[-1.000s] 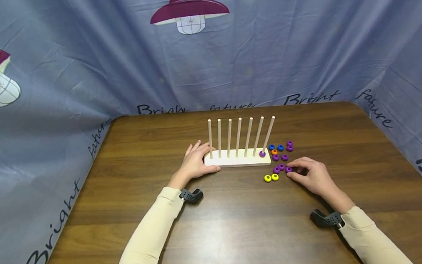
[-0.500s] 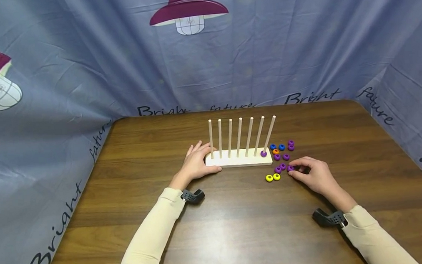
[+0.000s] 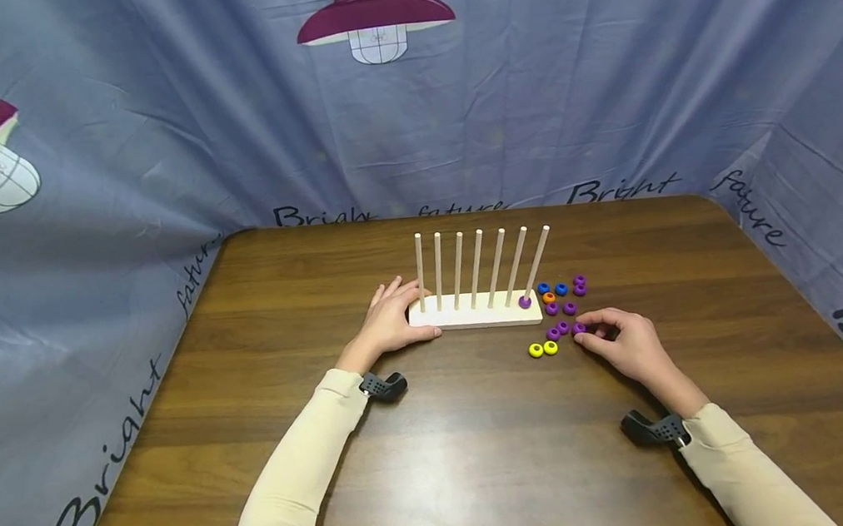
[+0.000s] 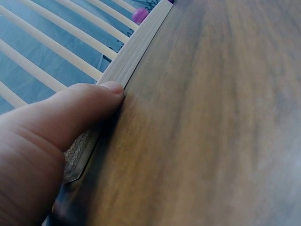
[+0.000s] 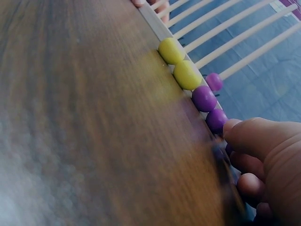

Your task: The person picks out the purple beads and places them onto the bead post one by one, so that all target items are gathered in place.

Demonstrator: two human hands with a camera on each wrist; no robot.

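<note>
My left hand (image 3: 391, 322) grips the left end of a pale wooden peg board (image 3: 475, 317), its thumb (image 4: 82, 110) along the front edge and its fingers behind. Several upright pegs (image 3: 480, 268) stand in a row on the board. One purple bead (image 3: 525, 302) sits at the foot of the rightmost peg. To the right, my right hand (image 3: 628, 345) pinches another purple bead (image 3: 578, 328) between thumb and fingertips, low at the table. In the right wrist view the thumb (image 5: 254, 136) mostly hides that bead. Two loose purple beads (image 3: 553, 334) lie just left of it.
Two yellow beads (image 3: 536, 351) lie nearest me. Behind the right hand are more purple beads (image 3: 570, 308), an orange bead (image 3: 548, 298) and two blue beads (image 3: 561, 289). A patterned blue-grey curtain (image 3: 528, 103) hangs round the wooden table (image 3: 439, 462).
My right hand, with its purple bead, has shifted very slightly toward the back relative to the beads beside it. My left hand keeps its place on the peg board.
</note>
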